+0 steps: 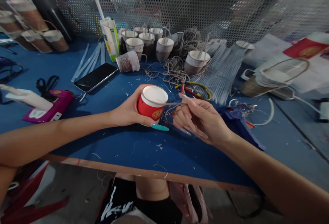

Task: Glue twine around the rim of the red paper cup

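Note:
My left hand (pixel 128 111) is wrapped round a small red cup (pixel 149 110) with a white rim and a gold round emblem, held upright over the blue table. A long turquoise nail shows on its thumb. To the right, my right hand (pixel 200 117) pinches a thin brownish cord (pixel 174 104) between thumb and forefinger. The cord runs from the cup's right side to these fingertips; how it joins the cup is hard to see. Just behind the right hand lie pliers (pixel 203 90) with yellow and red handles.
Several white-lined cups (pixel 164 47) and tangled cord (pixel 177 66) stand at the back by a perforated metal screen (pixel 164 4). A phone (pixel 96 76), a drink carton (pixel 110 39) and a purple power strip (pixel 55 106) are left. Clear strips (pixel 218 73) and a blue glue gun (pixel 241 128) lie right.

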Demonstrator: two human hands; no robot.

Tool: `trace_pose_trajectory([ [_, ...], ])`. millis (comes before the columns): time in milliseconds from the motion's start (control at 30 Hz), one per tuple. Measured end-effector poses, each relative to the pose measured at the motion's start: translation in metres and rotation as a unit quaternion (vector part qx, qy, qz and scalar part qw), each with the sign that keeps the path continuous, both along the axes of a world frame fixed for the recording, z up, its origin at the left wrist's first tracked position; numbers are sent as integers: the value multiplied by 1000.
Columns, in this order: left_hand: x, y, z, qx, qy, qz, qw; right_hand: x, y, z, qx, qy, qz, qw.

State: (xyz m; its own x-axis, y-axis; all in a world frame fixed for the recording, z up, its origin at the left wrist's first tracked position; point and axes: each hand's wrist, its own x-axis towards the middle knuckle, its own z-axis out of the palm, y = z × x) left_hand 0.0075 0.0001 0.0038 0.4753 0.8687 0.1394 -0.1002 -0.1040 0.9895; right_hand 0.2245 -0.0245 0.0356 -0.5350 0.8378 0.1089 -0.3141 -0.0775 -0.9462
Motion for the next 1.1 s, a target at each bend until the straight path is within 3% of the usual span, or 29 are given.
trace_pose_trajectory([
  [433,-2,0,5,-18,28,31,999,1,1,0,-1,-4,-1,1000],
  [700,-4,-1,4,-37,35,1,999,3,3,-3,-6,43,28,999],
  [1100,-7,0,2,-23,19,-27,999,4,4,-4,-11,36,21,999],
])
